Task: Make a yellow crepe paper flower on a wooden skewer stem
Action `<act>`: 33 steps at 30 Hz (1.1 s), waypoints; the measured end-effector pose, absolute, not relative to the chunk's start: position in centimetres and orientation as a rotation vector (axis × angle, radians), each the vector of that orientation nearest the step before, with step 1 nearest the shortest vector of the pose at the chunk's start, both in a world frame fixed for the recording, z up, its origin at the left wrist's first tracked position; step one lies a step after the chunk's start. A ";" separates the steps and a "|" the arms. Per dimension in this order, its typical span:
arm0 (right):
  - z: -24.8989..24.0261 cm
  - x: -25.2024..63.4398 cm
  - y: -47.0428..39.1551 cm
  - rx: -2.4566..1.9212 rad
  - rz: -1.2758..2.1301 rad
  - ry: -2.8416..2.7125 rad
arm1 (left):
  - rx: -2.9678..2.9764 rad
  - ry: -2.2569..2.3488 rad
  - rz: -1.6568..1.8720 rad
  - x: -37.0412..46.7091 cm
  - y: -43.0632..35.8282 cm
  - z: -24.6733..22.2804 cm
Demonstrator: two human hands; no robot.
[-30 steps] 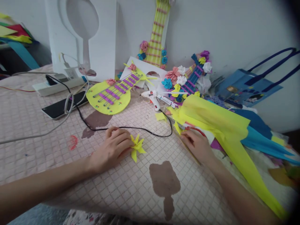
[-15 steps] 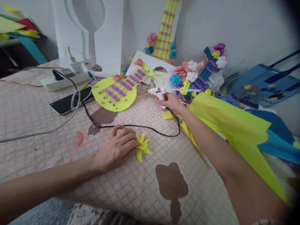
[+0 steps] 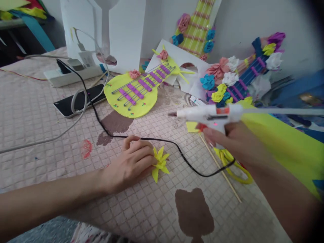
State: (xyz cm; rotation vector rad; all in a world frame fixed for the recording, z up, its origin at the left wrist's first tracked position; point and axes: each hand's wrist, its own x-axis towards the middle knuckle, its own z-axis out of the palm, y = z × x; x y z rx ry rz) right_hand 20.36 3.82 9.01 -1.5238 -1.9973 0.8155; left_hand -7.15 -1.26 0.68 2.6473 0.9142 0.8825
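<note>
My right hand (image 3: 227,136) is wrapped around the handle of a white hot glue gun (image 3: 202,113), raised above the table with its dark nozzle pointing left. A long clear glue stick (image 3: 278,110) sticks out of the gun's back. On the table, my left hand (image 3: 133,158) rests with curled fingers on the near side of a yellow paper flower (image 3: 160,163) with pointed petals. Its fingertips are partly hidden at the petals. The gun's black cord (image 3: 162,140) runs past both hands. Beneath the right hand lie a thin wooden stick (image 3: 222,172) and a yellow looped strip (image 3: 243,177).
A yellow paper guitar (image 3: 136,101) lies behind my hands, beside a black phone (image 3: 81,99) and a white power strip (image 3: 73,74). Flower-trimmed guitars (image 3: 245,86) and white cut-out boards (image 3: 126,37) lean at the wall. Yellow sheet (image 3: 278,141) spreads at right.
My right hand has lifted the glue gun off the table and brought it nearer and to the right. The cord has shifted with it. My left hand stays at the flower.
</note>
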 end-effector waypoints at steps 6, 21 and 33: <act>8.1 23.5 -1.0 -1.495 0.751 -2.361 | 2.636 0.886 0.849 -7.1 -1.1 0.9; 7.1 21.0 -1.4 -1.323 0.714 -2.552 | 2.722 0.871 0.767 -7.3 -1.3 1.3; 7.0 21.1 -1.5 -1.392 0.781 -2.563 | 2.759 0.835 0.774 -7.3 -1.2 1.6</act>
